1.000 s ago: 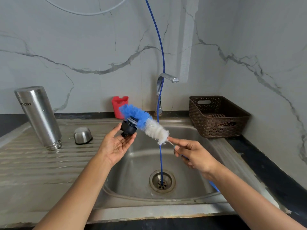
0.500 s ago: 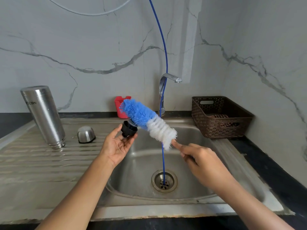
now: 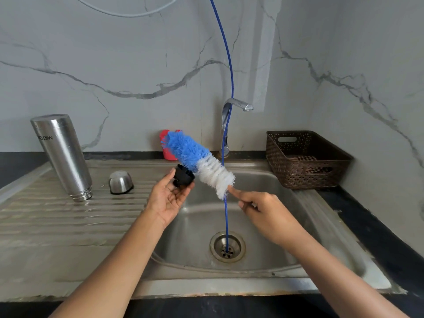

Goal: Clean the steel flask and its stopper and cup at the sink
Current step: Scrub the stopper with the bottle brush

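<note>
Stopper work over the basin. Your left hand [image 3: 168, 199], palm up, pinches the round black plastic stopper [image 3: 183, 176] between thumb and fingertips above the stainless steel sink [image 3: 289, 203]. Your right hand [image 3: 263, 210] curls round the hidden handle of the blue-and-white bristle bottle brush [image 3: 199, 162], index finger stretched toward the bristles, which touch the stopper. Tall steel flask [image 3: 63, 154] stands mouth-down on the ribbed drainboard [image 3: 68, 216], small steel cup [image 3: 121, 182] inverted just beside it. Thin blue hose [image 3: 230, 65] drops into the drain [image 3: 215, 246].
</note>
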A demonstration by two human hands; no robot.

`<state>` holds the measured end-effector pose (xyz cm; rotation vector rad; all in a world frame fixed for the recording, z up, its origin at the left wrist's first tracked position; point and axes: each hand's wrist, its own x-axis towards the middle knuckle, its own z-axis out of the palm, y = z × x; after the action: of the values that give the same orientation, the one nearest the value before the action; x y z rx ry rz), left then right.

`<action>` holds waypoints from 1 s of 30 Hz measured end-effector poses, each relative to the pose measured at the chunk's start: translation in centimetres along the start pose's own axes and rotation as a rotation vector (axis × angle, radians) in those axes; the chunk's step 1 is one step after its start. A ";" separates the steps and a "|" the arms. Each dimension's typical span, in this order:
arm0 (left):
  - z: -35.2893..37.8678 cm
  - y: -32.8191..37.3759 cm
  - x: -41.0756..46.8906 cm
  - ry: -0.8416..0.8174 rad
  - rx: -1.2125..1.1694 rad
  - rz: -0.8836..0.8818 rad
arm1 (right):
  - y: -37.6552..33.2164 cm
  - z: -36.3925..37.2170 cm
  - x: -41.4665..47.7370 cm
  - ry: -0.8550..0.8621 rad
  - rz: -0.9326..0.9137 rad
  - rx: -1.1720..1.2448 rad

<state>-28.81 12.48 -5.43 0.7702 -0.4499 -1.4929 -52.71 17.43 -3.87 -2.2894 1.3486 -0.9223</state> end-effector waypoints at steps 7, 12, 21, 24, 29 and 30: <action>-0.1 0.0 0.0 -0.015 0.015 0.011 | 0.6 -1.1 -0.6 -0.062 0.065 0.115; -0.7 0.7 0.2 0.028 -0.032 0.075 | 0.3 -0.7 -1.2 -0.100 0.091 0.057; -0.5 0.5 0.2 0.021 0.011 0.051 | -1.0 -0.2 -1.4 -0.007 0.056 0.008; -0.8 0.8 0.3 0.028 0.005 0.053 | -1.3 -1.2 -2.1 -0.054 0.068 0.014; 0.1 0.1 -0.1 0.013 0.042 0.046 | -2.2 -0.1 -1.0 0.029 0.020 -0.206; 0.0 0.3 0.0 0.026 0.026 0.065 | -2.2 -0.1 -1.3 0.019 0.008 -0.219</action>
<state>-28.57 12.47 -5.26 0.7876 -0.4714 -1.4177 -51.82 19.67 -2.99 -2.4372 1.5338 -0.8315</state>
